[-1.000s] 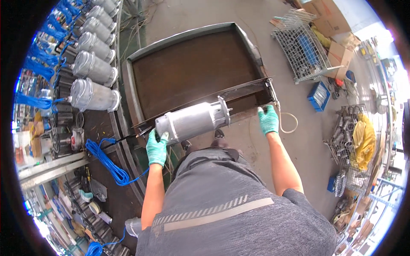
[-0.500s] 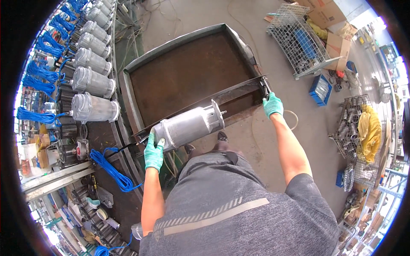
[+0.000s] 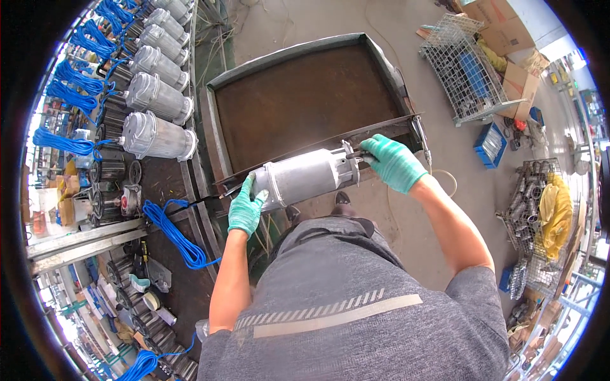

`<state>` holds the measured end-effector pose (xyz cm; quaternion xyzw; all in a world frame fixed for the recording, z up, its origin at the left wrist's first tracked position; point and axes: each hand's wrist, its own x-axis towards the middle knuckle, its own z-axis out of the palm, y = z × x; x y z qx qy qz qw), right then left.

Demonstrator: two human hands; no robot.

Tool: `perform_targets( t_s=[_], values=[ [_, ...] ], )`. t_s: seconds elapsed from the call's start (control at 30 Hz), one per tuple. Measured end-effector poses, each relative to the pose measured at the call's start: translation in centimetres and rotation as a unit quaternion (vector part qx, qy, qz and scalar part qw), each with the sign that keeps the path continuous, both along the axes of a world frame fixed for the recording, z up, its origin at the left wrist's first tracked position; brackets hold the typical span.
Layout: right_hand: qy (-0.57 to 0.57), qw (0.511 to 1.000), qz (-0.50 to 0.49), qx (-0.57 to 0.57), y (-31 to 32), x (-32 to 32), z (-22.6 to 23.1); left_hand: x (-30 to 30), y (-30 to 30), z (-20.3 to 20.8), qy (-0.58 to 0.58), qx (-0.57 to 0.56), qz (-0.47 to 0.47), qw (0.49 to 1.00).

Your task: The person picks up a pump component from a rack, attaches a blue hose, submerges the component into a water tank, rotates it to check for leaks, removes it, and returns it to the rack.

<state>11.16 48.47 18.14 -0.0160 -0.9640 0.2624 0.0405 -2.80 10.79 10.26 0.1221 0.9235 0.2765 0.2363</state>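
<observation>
A silver cylindrical motor [image 3: 302, 180] lies on its side across the near edge of a metal tray [image 3: 213, 130], its shaft end to the right. My left hand [image 3: 246, 204], in a green glove, grips its left end with the thumb on top. My right hand [image 3: 395, 162], also gloved, is closed at the shaft end, around something dark that its fingers mostly hide. A black lead runs from the motor's left end to a coil of blue cable [image 3: 175, 235]. A metal tool with a hose [image 3: 422, 134] hangs at the tray's right corner.
Similar silver motors [image 3: 159, 136] with blue cable coils [image 3: 62, 141] line the bench at left. To the right, on the floor, stand wire cages [image 3: 467, 73], a blue bin [image 3: 490, 145] and cardboard boxes [image 3: 518, 89]. A yellow cloth [image 3: 556, 216] drapes over the lower cage.
My right hand has let go of the metal tool at the tray's corner and moved left to the motor's shaft end. My left hand still holds the motor. The whole view has shifted slightly.
</observation>
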Motion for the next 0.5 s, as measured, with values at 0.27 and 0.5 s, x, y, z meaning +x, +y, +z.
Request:
perform_targets(
  t_s=[0.27, 0.5],
  values=[
    [-0.034, 0.975, 0.086, 0.200, -2.5, -2.6, -1.6, -0.6, -0.2, 0.6, 0.019, -0.060, -0.037, 0.997],
    [-0.085, 0.951, 0.152, 0.255, -4.4, -3.8, 0.0, -1.1, 0.2, 2.0, -0.002, -0.083, -0.045, 0.996]
  ],
)
